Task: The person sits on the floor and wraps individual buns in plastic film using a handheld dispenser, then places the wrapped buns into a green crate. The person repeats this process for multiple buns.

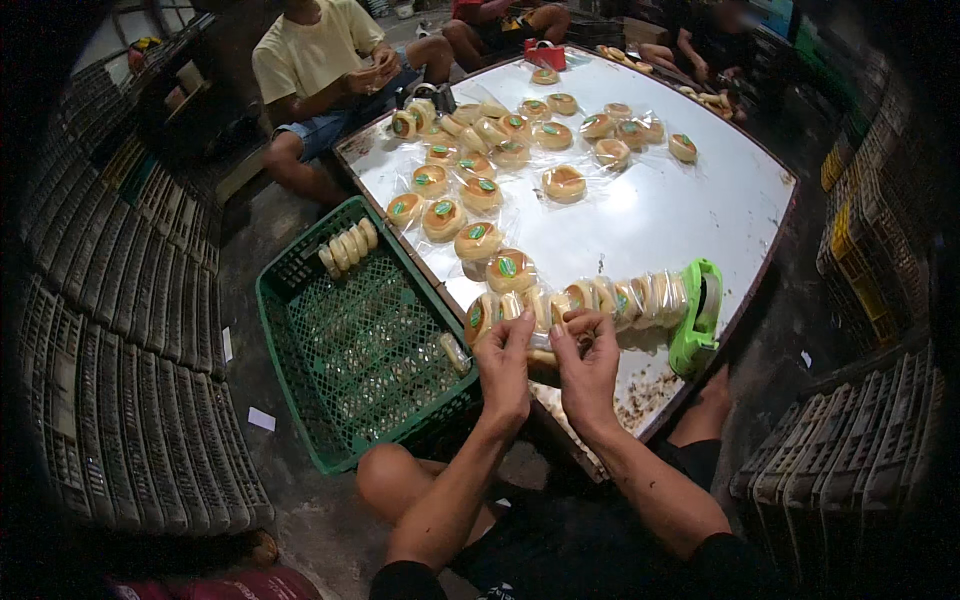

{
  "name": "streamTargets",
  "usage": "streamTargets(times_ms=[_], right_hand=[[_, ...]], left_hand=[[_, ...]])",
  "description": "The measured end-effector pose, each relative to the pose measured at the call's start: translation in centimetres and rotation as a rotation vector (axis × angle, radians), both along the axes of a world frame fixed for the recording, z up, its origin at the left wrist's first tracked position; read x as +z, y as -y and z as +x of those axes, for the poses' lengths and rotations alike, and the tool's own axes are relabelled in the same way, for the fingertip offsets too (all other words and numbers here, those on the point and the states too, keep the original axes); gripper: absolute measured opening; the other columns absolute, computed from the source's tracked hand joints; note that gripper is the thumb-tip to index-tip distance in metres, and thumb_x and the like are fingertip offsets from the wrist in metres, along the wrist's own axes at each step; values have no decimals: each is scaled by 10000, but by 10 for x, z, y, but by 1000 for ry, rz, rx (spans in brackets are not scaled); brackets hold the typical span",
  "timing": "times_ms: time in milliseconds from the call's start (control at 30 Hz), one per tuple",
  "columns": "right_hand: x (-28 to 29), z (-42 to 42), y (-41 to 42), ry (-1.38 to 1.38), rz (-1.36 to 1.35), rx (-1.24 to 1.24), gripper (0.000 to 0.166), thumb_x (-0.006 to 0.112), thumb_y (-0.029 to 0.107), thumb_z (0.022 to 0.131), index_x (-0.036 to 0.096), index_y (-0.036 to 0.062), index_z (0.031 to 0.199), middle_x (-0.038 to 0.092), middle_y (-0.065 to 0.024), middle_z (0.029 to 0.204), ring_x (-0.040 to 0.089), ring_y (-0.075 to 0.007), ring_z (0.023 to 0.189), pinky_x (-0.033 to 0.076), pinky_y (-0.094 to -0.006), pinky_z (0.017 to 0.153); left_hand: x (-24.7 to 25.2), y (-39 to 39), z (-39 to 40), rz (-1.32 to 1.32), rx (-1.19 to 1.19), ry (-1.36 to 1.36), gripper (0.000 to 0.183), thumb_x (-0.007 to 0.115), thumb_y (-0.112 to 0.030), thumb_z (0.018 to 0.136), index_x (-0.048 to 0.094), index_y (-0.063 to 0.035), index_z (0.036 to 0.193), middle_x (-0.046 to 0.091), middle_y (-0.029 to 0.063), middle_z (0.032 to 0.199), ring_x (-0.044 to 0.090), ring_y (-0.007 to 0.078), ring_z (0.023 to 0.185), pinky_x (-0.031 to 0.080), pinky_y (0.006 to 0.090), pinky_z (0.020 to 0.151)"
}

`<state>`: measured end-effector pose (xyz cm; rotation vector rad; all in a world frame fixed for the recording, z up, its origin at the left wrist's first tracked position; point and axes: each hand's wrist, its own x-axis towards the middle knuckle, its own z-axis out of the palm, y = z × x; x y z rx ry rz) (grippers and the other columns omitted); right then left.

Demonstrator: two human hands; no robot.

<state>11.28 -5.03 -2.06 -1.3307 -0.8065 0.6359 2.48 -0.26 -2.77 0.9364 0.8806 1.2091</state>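
Observation:
My left hand (508, 358) and my right hand (586, 358) pinch the clear plastic wrapper of a round bun between them, over the near edge of the white table (675, 225). The bun itself is partly hidden by my fingers. Just beyond my hands, a row of wrapped buns (645, 298) stands on edge, reaching a green tape dispenser (697, 315) at the right. More wrapped buns with green labels lie flat across the table, such as one bun (511, 270) beyond my left hand.
A green plastic crate (300, 420) on the left holds several wrapped buns. Stacked crates (135, 420) line both sides. A person in a yellow shirt (319, 56) sits at the far left; other people sit beyond the table. A red tape dispenser (546, 56) stands at the far edge.

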Motion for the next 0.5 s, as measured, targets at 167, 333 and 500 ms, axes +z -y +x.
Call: streamTargets(times_ms=[167, 333, 500], right_hand=[[-15, 89, 20, 290, 129, -334, 305, 552, 66, 924, 434, 42, 1204, 491, -117, 1186, 498, -211, 1082, 430, -364, 923], [-72, 234, 96, 635, -673, -415, 411, 619, 318, 902, 539, -26, 1112, 553, -200, 1108, 536, -293, 1051, 412, -438, 920], [-120, 268, 98, 642, -603, -388, 447, 651, 368, 863, 645, -64, 975, 610, -205, 934, 596, -304, 880, 451, -432, 816]], left_hand=[[-15, -7, -4, 91, 113, -24, 232, 668, -22, 853, 443, -59, 895, 499, 4, 822, 472, 73, 750, 416, 227, 717], [-10, -4, 1, 135, -7, -125, 255, 646, -27, 873, 419, -31, 989, 508, 35, 859, 518, 101, 815, 464, 261, 743], [-7, -2, 14, 216, -2, -202, 259, 642, -38, 876, 432, -17, 1026, 525, 63, 934, 529, 122, 868, 470, 267, 751]])
